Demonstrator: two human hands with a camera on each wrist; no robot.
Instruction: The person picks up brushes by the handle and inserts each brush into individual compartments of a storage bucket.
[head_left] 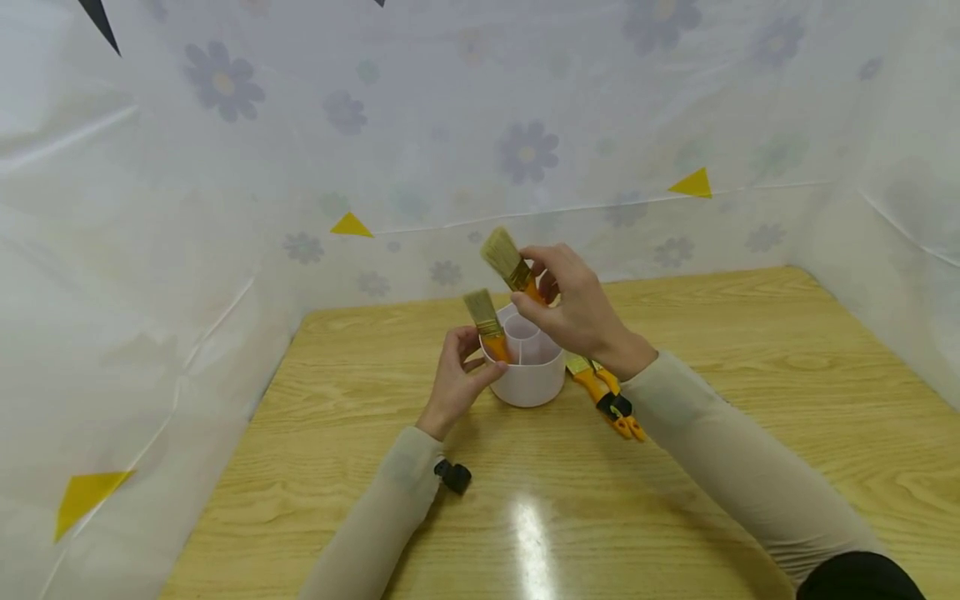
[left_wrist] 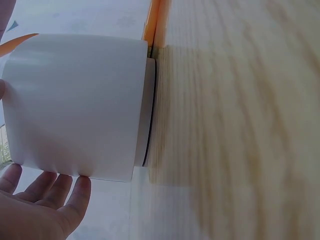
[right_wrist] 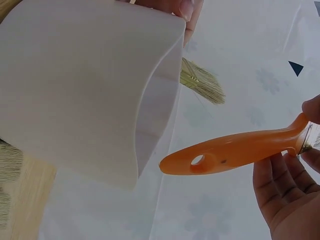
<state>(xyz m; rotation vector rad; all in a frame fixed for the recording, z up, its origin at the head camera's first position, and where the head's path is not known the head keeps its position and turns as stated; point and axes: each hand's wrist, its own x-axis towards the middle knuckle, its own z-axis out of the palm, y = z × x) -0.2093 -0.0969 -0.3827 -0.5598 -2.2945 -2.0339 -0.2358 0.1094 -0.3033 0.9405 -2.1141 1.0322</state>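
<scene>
My right hand [head_left: 576,307] pinches a paintbrush by the metal band, bristles [head_left: 498,250] up. The brush's orange handle [right_wrist: 230,152] points down towards the mouth of a round white divided holder [head_left: 528,387], with its tip outside the rim in the right wrist view. My left hand [head_left: 457,379] grips the holder's side, fingertips [left_wrist: 80,192] on its smooth wall and thumb near the rim. A second paintbrush [head_left: 482,308] stands tilted in the holder on the left, bristles up. Dividing walls and a round inner tube show inside the holder.
More orange-handled paintbrushes [head_left: 588,383] lie on the wooden table [head_left: 360,417], just right of the holder and partly behind a small black device. Another black device [head_left: 453,477] sits at my left sleeve. A flower-patterned sheet [head_left: 442,150] hangs behind the table.
</scene>
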